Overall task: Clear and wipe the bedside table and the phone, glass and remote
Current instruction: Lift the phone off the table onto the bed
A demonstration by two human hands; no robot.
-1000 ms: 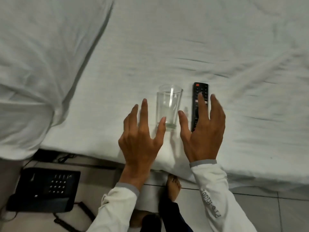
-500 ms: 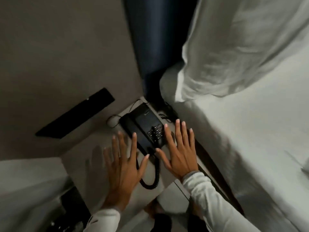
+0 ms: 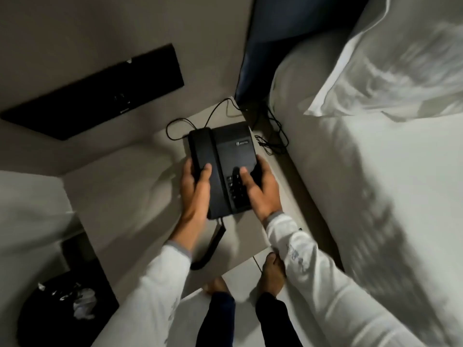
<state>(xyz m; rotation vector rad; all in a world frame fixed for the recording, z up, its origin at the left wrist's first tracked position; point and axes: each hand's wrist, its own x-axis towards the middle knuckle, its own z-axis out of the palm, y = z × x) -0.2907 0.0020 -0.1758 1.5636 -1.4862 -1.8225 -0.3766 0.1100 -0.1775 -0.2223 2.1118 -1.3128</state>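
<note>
While both hands clasp the black phone [image 3: 221, 169] over the pale desk [image 3: 130, 186], the clearing step looks to be in hand: the left hand [image 3: 194, 186] is wrapped round the handset side, thumb on top, and the right hand [image 3: 260, 189] grips the keypad side. Its thin cord [image 3: 190, 121] trails toward the wall and the coiled cord [image 3: 210, 249] hangs off the desk's front edge, so lifting it toward the bed [image 3: 375, 196] probably calls for minding that slack.

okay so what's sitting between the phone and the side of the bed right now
In the head view, a narrow strip of the bedside table and a tangle of thin black cables lie between the phone and the bed. The right hand grips the phone's edge there.
</note>
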